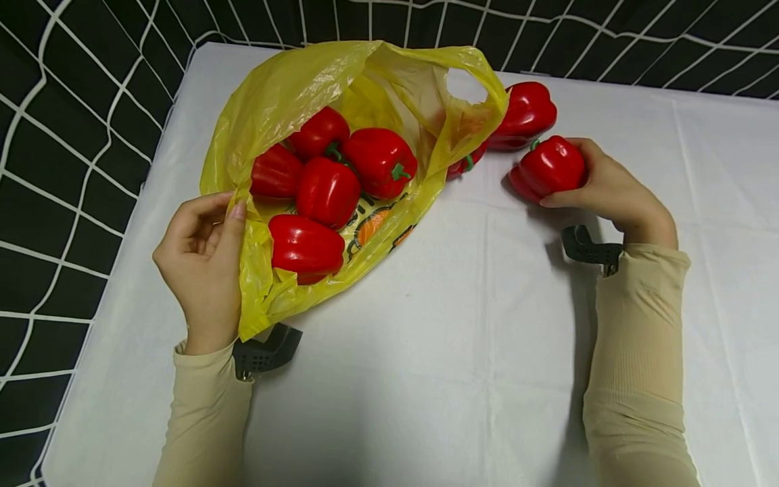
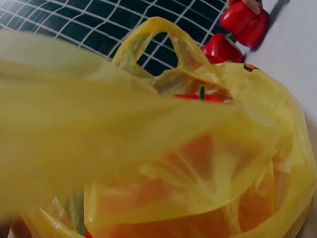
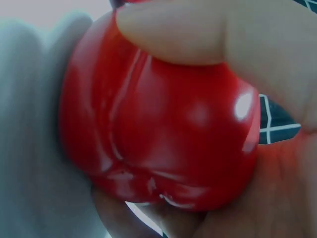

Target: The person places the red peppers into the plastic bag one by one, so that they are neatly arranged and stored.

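Observation:
My left hand (image 1: 209, 257) pinches the left rim of a yellow plastic bag (image 1: 286, 88) between thumb and fingers. Several red bell peppers lie inside, among them a front one (image 1: 307, 247) and one with a green stem (image 1: 380, 162). To the right of the bag, my right hand (image 1: 615, 189) grips a red bell pepper (image 1: 550, 169) from its right side. The right wrist view shows that pepper (image 3: 163, 129) up close, thumb across its side and fingers beneath. In the left wrist view, the bag (image 2: 148, 148) covers most of the picture and hides my left fingers.
Another red bell pepper (image 1: 526, 115) lies at the back, against the bag's handle. One more pepper (image 1: 468, 162) shows partly from behind the bag's right edge. A white cloth (image 1: 414, 379) covers the table, with a dark white-lined backdrop (image 1: 608, 34) behind and at left.

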A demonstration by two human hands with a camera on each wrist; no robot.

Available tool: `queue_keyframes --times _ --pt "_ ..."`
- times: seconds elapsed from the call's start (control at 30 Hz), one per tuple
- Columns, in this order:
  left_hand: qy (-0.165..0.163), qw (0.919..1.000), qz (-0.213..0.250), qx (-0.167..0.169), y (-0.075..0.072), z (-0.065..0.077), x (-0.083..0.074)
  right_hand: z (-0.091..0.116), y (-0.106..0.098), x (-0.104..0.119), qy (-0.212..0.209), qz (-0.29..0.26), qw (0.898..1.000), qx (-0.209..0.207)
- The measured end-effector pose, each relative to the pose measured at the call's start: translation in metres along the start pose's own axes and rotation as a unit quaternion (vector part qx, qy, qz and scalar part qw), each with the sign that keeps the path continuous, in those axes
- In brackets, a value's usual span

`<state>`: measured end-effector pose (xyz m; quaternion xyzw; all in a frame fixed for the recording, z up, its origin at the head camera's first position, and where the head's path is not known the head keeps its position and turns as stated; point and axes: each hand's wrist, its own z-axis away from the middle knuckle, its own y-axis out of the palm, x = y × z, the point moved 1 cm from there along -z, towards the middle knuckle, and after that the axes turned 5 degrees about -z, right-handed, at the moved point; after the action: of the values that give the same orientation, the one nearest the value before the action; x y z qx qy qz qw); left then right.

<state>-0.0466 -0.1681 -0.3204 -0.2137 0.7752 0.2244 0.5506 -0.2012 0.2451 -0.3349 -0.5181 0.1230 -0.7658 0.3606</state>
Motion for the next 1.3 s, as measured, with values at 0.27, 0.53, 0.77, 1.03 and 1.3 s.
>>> queue_keyframes --times 0.27,0.53,0.77,1.03,1.3 --pt "0.006 1.0000 -0.007 -0.001 -0.001 0.000 0.000 -0.001 0.004 0.004 -0.007 0.022 1.000 -0.017" --pt "0.007 1.0000 0.004 -0.004 -0.001 0.000 0.000 -0.001 0.003 0.003 -0.014 0.031 0.999 -0.021" --pt "0.001 1.0000 0.003 -0.004 -0.001 -0.001 -0.001 0.004 0.001 0.005 -0.026 0.039 0.999 -0.005" --pt "0.001 1.0000 0.001 -0.003 -0.001 0.000 0.000 0.008 0.002 0.008 -0.036 0.041 0.998 0.018" --pt "-0.001 1.0000 0.003 -0.002 0.000 0.000 0.000 0.014 0.000 0.010 -0.060 0.037 0.997 0.019"
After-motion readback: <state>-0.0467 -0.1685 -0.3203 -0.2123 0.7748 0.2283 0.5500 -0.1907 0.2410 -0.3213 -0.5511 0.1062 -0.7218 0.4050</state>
